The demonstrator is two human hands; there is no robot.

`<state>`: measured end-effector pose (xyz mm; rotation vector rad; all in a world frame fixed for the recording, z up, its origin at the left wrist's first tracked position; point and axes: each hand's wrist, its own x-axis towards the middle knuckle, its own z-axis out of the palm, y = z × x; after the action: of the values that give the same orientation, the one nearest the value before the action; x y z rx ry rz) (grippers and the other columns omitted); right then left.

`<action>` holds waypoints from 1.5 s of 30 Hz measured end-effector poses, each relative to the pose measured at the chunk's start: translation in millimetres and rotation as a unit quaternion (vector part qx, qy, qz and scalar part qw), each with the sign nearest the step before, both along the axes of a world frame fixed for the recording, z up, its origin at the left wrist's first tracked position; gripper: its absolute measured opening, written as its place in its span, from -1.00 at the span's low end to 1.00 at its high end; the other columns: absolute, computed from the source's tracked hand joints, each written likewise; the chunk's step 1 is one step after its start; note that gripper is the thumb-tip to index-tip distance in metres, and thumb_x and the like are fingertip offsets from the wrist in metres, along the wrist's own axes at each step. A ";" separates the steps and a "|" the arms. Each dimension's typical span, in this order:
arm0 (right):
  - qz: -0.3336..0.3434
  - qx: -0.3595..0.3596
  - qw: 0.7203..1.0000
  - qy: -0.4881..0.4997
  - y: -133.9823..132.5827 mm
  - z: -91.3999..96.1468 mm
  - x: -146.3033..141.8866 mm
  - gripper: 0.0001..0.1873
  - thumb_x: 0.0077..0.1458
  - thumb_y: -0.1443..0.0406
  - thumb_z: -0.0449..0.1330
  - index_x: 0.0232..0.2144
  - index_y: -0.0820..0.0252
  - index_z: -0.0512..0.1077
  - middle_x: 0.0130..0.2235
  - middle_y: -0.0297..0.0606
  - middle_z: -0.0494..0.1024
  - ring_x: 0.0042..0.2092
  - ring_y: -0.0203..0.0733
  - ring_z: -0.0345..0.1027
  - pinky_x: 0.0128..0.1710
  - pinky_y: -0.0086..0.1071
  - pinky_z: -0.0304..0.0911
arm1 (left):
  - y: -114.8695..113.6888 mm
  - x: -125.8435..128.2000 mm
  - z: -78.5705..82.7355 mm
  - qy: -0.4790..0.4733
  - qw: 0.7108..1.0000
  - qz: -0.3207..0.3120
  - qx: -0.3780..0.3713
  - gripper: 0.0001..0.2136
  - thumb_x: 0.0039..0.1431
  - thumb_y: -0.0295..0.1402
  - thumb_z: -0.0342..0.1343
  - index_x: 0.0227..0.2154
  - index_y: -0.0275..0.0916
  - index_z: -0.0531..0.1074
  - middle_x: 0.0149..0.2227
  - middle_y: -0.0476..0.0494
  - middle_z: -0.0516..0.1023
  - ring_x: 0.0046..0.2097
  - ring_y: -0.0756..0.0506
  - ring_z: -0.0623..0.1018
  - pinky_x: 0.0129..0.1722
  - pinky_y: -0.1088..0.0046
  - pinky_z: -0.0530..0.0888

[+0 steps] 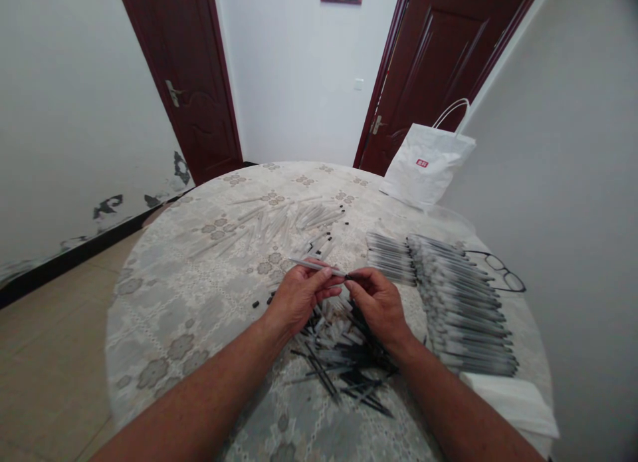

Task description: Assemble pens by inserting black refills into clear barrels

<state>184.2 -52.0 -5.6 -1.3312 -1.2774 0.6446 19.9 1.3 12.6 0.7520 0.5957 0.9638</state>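
Observation:
My left hand [300, 294] is closed round a clear pen barrel [314, 266] that points up and to the left. My right hand [377, 302] pinches the barrel's dark right end [347, 276], fingers pressed together. Both hands hover over a loose heap of black refills and pen parts [343, 362] on the round table [164, 302]. Small black caps [256, 304] lie scattered just left of my left hand.
Empty clear barrels [284, 223] lie spread across the far side of the table. Rows of assembled pens [463, 302] fill the right side, with eyeglasses [501, 269] beyond them. A white paper bag [428, 166] stands at the back right. White cloth [518, 402] lies near right.

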 end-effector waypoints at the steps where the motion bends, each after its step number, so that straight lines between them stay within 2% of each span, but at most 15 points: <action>1: -0.002 0.001 1.000 -0.004 -0.1 0.4 -0.1 -0.80 0.10 0.17 0.28 -0.25 0.12 0.48 -0.34 -0.30 0.58 -0.33 -0.21 0.42 -0.31 -0.36 0.33 | -0.3 0.1 0.3 0.000 1.000 0.000 0.000 -0.74 0.06 -0.38 0.33 -0.26 -0.31 0.39 -0.28 -0.19 0.59 -0.19 -0.15 0.64 -0.18 0.31 0.59; 13: -0.011 0.029 0.998 -0.053 -1.4 2.6 1.2 -0.83 0.11 0.18 0.27 -0.27 0.12 0.49 -0.32 -0.30 0.57 -0.29 -0.19 0.44 -0.25 -0.34 0.34 | 0.1 -0.8 -0.1 0.033 0.999 -0.009 0.011 -0.76 0.06 -0.38 0.32 -0.28 -0.33 0.39 -0.27 -0.25 0.61 -0.21 -0.15 0.65 -0.22 0.34 0.60; 18: -0.014 0.049 0.995 -0.085 -2.3 2.6 1.2 -0.86 0.14 0.20 0.25 -0.26 0.10 0.49 -0.30 -0.29 0.56 -0.29 -0.19 0.43 -0.23 -0.34 0.32 | 1.2 -1.0 -2.4 0.029 1.000 -0.006 0.009 -0.74 0.06 -0.37 0.33 -0.27 -0.30 0.38 -0.29 -0.20 0.60 -0.24 -0.14 0.65 -0.26 0.34 0.61; 27: -0.019 0.042 0.993 -0.109 -3.9 3.7 2.2 -0.84 0.17 0.17 0.21 -0.25 0.09 0.48 -0.28 -0.27 0.55 -0.26 -0.17 0.41 -0.21 -0.32 0.30 | 2.2 -2.3 -4.7 0.036 0.999 -0.019 0.016 -0.71 0.03 -0.33 0.35 -0.23 -0.29 0.41 -0.28 -0.21 0.61 -0.25 -0.16 0.65 -0.29 0.34 0.60; 30: -0.011 0.027 0.990 -0.138 -4.2 5.5 3.8 -0.81 0.22 0.14 0.16 -0.30 0.10 0.48 -0.35 -0.30 0.52 -0.32 -0.20 0.37 -0.28 -0.35 0.26 | 1.8 -2.3 -3.7 0.033 0.999 -0.020 0.018 -0.70 0.00 -0.34 0.37 -0.24 -0.31 0.42 -0.28 -0.23 0.62 -0.25 -0.16 0.65 -0.29 0.35 0.59; 35: 0.012 -0.010 0.988 -0.156 -6.4 5.3 5.5 -0.65 0.32 0.10 0.01 -0.43 0.12 0.41 -0.52 -0.38 0.39 -0.45 -0.25 0.27 -0.40 -0.39 0.15 | 1.0 -2.5 -4.5 0.030 0.998 -0.038 0.030 -0.71 0.01 -0.33 0.36 -0.24 -0.33 0.45 -0.26 -0.24 0.62 -0.23 -0.14 0.65 -0.24 0.34 0.59; 38: 0.020 -0.012 0.992 -0.128 -8.4 4.0 4.3 -0.67 0.34 0.11 -0.05 -0.31 0.10 0.41 -0.50 -0.39 0.39 -0.45 -0.25 0.29 -0.40 -0.39 0.17 | 1.8 -2.7 -5.0 0.034 0.999 -0.029 0.027 -0.70 0.01 -0.33 0.36 -0.24 -0.33 0.45 -0.26 -0.25 0.62 -0.23 -0.15 0.65 -0.24 0.33 0.59; 41: 0.008 0.016 0.992 -0.125 -9.2 2.4 2.4 -0.77 0.26 0.13 0.09 -0.11 0.09 0.36 -0.37 -0.35 0.47 -0.40 -0.24 0.34 -0.36 -0.38 0.23 | 2.8 -2.9 -3.7 0.037 0.999 -0.013 0.020 -0.70 -0.01 -0.35 0.37 -0.24 -0.33 0.45 -0.28 -0.25 0.62 -0.25 -0.16 0.65 -0.27 0.34 0.59; 45: -0.016 0.043 0.981 -0.188 -8.3 2.3 1.3 -0.82 0.21 0.18 0.15 -0.16 0.09 0.37 -0.39 -0.34 0.45 -0.41 -0.23 0.32 -0.35 -0.37 0.23 | 2.1 -2.8 -2.0 0.038 0.999 -0.019 0.021 -0.71 -0.01 -0.35 0.37 -0.26 -0.32 0.44 -0.30 -0.22 0.61 -0.26 -0.15 0.65 -0.27 0.35 0.59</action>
<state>185.5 -60.2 -3.3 -1.4426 -1.5640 0.3176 17.2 3.4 10.6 0.8369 0.6261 0.9189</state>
